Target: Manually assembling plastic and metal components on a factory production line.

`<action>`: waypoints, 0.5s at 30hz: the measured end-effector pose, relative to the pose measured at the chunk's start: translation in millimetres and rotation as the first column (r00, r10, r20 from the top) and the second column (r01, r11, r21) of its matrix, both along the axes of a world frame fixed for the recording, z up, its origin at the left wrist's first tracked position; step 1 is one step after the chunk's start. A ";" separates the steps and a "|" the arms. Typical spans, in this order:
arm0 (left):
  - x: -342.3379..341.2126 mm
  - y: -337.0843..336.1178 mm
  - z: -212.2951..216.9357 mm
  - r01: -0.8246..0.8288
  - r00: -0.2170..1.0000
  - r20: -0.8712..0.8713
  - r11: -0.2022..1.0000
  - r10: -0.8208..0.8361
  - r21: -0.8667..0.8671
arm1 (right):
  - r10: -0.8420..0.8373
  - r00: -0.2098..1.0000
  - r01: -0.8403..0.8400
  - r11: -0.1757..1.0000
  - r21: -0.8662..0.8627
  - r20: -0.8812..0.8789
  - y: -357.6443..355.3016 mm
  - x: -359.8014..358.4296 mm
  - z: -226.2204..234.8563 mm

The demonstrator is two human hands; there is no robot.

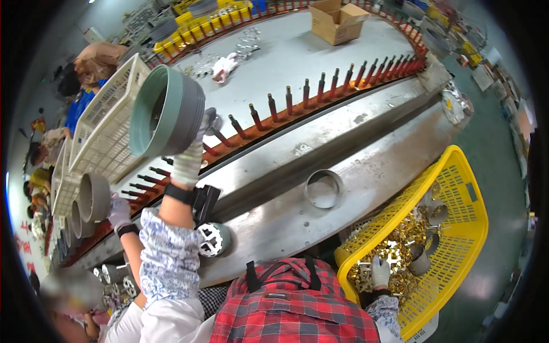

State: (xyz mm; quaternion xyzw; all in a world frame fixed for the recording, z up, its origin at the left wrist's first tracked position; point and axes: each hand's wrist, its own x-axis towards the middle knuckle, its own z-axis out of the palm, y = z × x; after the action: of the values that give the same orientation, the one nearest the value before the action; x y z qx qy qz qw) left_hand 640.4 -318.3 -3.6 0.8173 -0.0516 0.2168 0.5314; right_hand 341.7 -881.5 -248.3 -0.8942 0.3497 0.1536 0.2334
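Note:
My left hand (189,164), in a pale striped glove, is raised over the line of pegs. It grips a round grey-green tub (197,108) by its side; the tub is tilted, with its open mouth facing left, and hides part of my fingers. My right hand (380,273), in a white glove, is down inside the yellow basket (466,240), among shiny gold-coloured pieces (403,228). Its fingers are bent together, and what lies between them is too small to make out. Several grey cups (420,263) lie beside the pieces.
Red-and-black pegs (289,100) stand along a curved conveyor. On the metal ledge sit a grey ring (323,188) and a green-grey cup with a white spoked top (214,240). A co-worker's gloved hand (120,211) is by a grey tub (94,197) at left. A cardboard box (337,26) stands behind.

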 end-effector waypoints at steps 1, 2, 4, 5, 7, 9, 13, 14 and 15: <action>-4.5 -33.6 23.2 -0.099 0.969 -0.234 0.991 0.076 -0.090 | -0.028 0.996 0.018 0.993 0.119 0.082 -1.8 -18.1 -9.0; 3.4 -10.8 4.1 -0.079 0.978 -0.198 0.994 0.061 -0.081 | -0.040 0.998 0.033 0.984 0.174 0.040 -6.8 -30.7 -22.1; 13.5 32.2 -28.4 -0.110 0.976 -0.193 0.994 0.106 -0.013 | -0.176 0.983 0.183 0.910 0.372 -0.052 -16.8 -34.0 -42.3; 13.2 44.2 -35.0 -0.186 0.954 -0.216 0.974 0.210 0.126 | -0.296 0.948 0.315 0.809 0.496 -0.119 -21.2 -32.8 -47.8; 5.5 64.9 -54.6 -0.278 0.874 -0.230 0.828 0.429 0.488 | -0.235 0.971 0.233 0.882 0.409 -0.048 -32.3 -31.1 -67.8; -11.1 79.0 -69.6 -0.262 0.751 -0.235 0.604 0.618 0.752 | -0.102 0.989 0.129 0.946 0.297 -0.103 -40.6 -29.3 -86.3; -55.2 104.5 -88.5 0.201 0.798 -0.196 0.056 0.570 0.978 | 0.088 0.981 -0.078 0.995 0.066 -0.175 -24.8 -30.5 -40.1; -77.0 140.7 -99.0 0.192 0.822 -0.080 -0.143 0.564 0.971 | 0.101 0.974 -0.085 0.993 0.085 -0.203 -16.1 -13.3 -29.8; -117.5 205.6 -114.9 -0.038 0.915 0.125 -0.225 0.384 0.974 | 0.126 0.968 -0.103 0.988 0.111 -0.217 -6.2 3.3 -18.5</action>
State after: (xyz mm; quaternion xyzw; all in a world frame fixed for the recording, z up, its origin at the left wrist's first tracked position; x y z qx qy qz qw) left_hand 522.9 -112.7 -118.5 0.9394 0.0043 0.0925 -0.3301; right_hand 345.0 -887.7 -266.8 -0.8774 0.3134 0.2833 0.2274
